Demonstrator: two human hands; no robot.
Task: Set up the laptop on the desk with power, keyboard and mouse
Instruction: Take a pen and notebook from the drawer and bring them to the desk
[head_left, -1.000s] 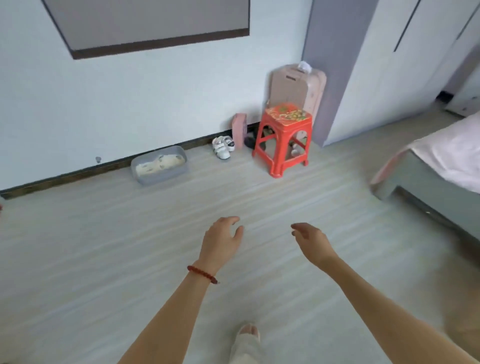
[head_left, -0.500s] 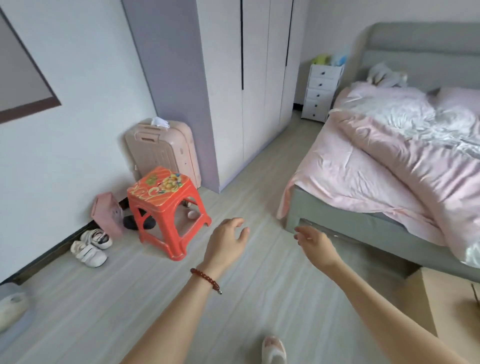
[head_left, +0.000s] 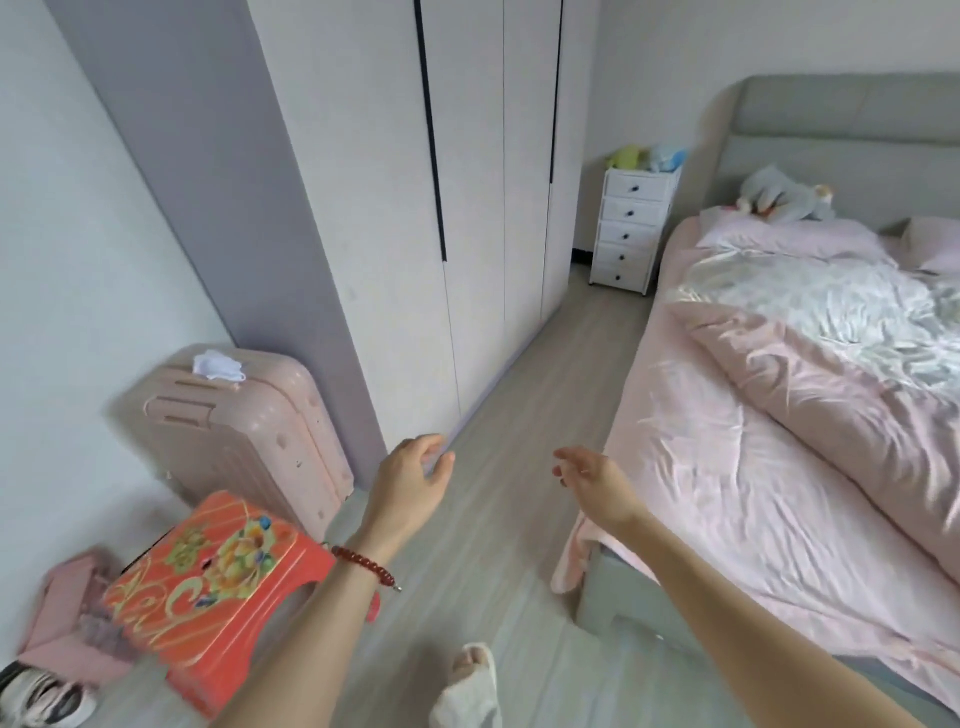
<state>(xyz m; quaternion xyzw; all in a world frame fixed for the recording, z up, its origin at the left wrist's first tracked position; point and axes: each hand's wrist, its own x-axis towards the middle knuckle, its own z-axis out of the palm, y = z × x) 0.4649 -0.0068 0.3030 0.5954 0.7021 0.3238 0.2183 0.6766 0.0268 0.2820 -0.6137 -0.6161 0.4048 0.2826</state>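
Observation:
No laptop, desk, keyboard, mouse or power cable shows in the head view. My left hand, with a red bead bracelet on its wrist, is held out in front of me over the floor, fingers loosely curled and empty. My right hand is held out beside it, near the foot corner of the bed, fingers relaxed and holding nothing.
A bed with pink bedding fills the right side. A white wardrobe lines the left wall, with a floor aisle between them leading to a white drawer unit. A pink suitcase and red plastic stool stand at lower left.
The view has swung right from the wall and floor to the wardrobe and bed, and moved forward past the stool. Both hands stay held out, empty.

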